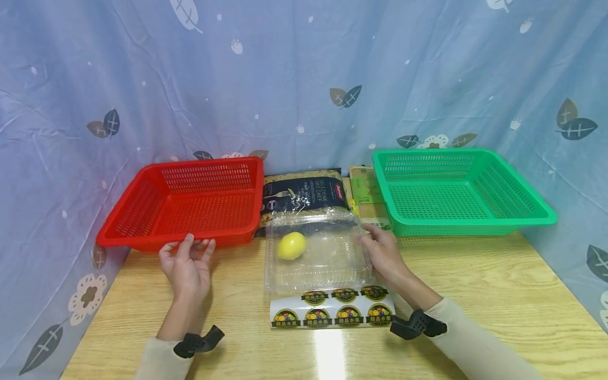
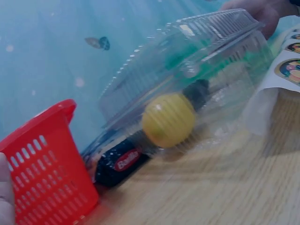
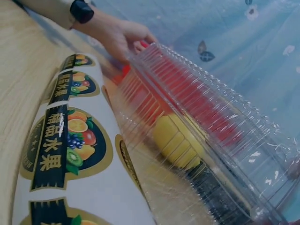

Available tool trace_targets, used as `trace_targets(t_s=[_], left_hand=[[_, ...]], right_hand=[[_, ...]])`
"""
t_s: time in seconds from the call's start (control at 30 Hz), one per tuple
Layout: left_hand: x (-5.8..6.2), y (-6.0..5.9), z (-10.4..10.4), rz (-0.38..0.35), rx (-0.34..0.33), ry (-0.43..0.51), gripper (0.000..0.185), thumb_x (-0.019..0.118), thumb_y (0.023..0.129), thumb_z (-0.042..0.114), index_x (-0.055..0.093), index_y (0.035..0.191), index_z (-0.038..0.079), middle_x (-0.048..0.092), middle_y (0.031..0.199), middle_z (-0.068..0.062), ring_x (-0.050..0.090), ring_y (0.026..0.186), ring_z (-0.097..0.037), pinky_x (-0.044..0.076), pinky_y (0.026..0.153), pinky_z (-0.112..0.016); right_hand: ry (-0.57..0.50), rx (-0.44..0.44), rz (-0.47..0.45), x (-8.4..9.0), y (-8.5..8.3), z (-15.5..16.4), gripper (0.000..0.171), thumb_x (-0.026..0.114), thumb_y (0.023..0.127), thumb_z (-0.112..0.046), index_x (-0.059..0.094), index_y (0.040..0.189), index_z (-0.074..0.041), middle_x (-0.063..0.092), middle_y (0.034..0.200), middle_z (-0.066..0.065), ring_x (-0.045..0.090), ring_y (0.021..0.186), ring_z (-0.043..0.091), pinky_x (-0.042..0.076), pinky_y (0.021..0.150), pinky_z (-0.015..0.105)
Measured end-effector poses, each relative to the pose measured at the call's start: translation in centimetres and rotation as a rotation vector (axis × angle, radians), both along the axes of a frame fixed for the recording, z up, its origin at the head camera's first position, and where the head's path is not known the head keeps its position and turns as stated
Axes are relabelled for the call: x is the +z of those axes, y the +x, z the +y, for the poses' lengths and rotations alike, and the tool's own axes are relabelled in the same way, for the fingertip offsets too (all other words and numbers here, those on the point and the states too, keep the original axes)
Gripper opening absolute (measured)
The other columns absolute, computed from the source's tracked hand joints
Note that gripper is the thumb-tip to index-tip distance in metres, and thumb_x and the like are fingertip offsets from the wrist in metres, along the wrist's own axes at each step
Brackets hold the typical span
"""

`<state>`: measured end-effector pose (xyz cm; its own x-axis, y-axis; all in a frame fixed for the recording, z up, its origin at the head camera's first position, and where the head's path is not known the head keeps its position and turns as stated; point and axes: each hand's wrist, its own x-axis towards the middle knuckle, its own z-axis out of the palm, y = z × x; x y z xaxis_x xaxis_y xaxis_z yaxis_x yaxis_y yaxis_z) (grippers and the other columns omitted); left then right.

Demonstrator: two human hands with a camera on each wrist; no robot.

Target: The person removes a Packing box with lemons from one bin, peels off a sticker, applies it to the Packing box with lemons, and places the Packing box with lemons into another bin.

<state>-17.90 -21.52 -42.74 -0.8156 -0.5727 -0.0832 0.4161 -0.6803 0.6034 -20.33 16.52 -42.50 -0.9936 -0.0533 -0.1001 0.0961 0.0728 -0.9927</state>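
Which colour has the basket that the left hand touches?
Red basket; it shows best in the head view.

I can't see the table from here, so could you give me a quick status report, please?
Left hand open, touching red basket rim. Right hand open against clear box, lemon inside. Sticker sheet before it.

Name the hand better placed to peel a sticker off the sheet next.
Probably the right hand: it rests on the clear clamshell box, directly above the sticker sheet. The left hand is farther off, touching the red basket.
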Motion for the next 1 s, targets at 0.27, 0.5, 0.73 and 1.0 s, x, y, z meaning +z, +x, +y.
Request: trace_targets(t_s=[0.27, 0.5, 0.73, 1.0], left_hand=[[-0.9, 0.2, 1.8, -0.015, -0.021, -0.049, 0.034, 0.057, 0.097, -0.006, 0.030, 0.096, 0.013, 0.059, 0.080, -0.009, 0.059, 0.062, -0.022, 0.056, 0.059, -0.030], [-1.5, 0.6, 4.2, 0.019, 0.041, -0.386, 0.036, 0.047, 0.089, -0.021, 0.029, 0.082, 0.010, 0.049, 0.072, -0.003, 0.054, 0.054, -0.017, 0.051, 0.048, -0.024], [-2.2, 0.7, 6.1, 0.161, 0.008, -0.685, 0.024, 0.053, 0.081, -0.023, 0.035, 0.078, -0.008, 0.050, 0.069, -0.002, 0.055, 0.049, -0.014, 0.049, 0.043, -0.021], [-2.8, 0.3, 7.0, 0.156, -0.053, -0.998, 0.012, 0.064, 0.084, -0.016, 0.055, 0.080, -0.008, 0.057, 0.075, -0.004, 0.055, 0.057, -0.013, 0.049, 0.044, -0.022]], right_hand=[[-0.060, -0.028, -0.048, -0.1, 0.6, 0.4, 0.055, 0.058, 0.101, -0.016, 0.037, 0.149, 0.002, 0.046, 0.084, 0.002, 0.039, 0.054, 0.007, 0.035, 0.045, 0.023], [-0.015, -0.012, -0.054, 0.6, 1.4, 1.4, 0.059, 0.054, 0.105, -0.032, 0.032, 0.151, -0.004, 0.043, 0.086, 0.000, 0.034, 0.054, 0.007, 0.030, 0.046, 0.023], [0.023, -0.053, -0.003, 1.4, 2.4, 2.1, 0.059, 0.056, 0.104, -0.032, 0.032, 0.150, -0.005, 0.043, 0.109, 0.005, 0.037, 0.059, 0.007, 0.029, 0.043, 0.021], [-0.081, -0.111, 0.140, 2.1, 4.3, 1.8, 0.037, 0.056, 0.103, -0.012, 0.042, 0.135, -0.002, 0.046, 0.106, 0.003, 0.041, 0.062, 0.006, 0.031, 0.046, 0.018]])
